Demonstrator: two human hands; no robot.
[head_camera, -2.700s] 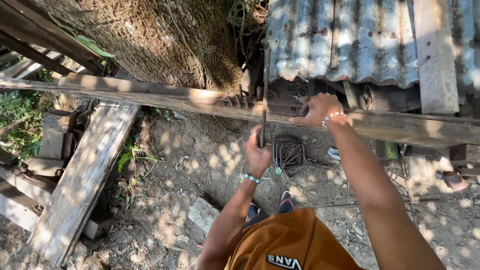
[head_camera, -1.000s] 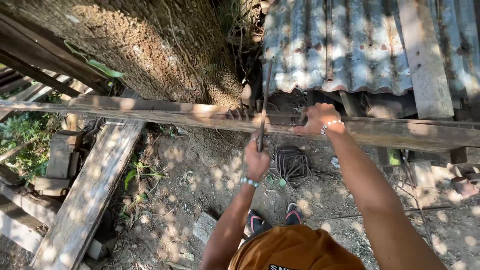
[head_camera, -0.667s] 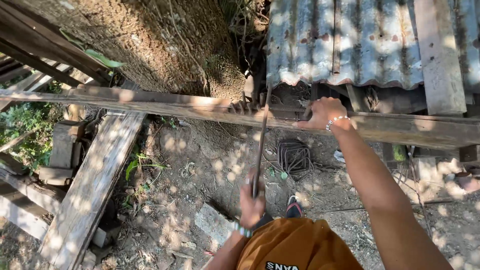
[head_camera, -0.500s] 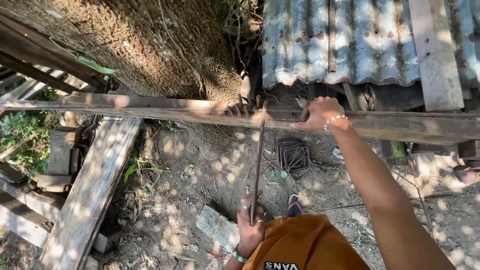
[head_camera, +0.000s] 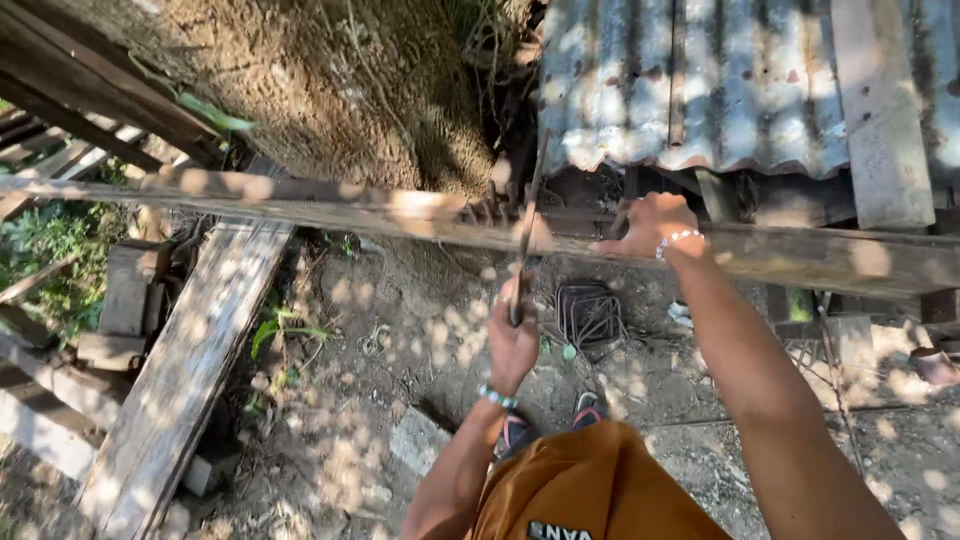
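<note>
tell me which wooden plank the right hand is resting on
The long horizontal beam running across the view at chest height: the right hand sits on it. The loose plank lies slanted on the ground at the left, untouched.

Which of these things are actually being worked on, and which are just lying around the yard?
In use: left hand gripping thin metal rod; right hand on long wooden beam.

Lying about: wire coil, loose plank, corrugated sheet, concrete block.

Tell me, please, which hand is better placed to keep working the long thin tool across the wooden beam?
Probably the left hand. It already grips the thin tool by its lower end, below the wooden beam. The right hand rests on the beam beside the tool, seemingly steadying it.
</note>
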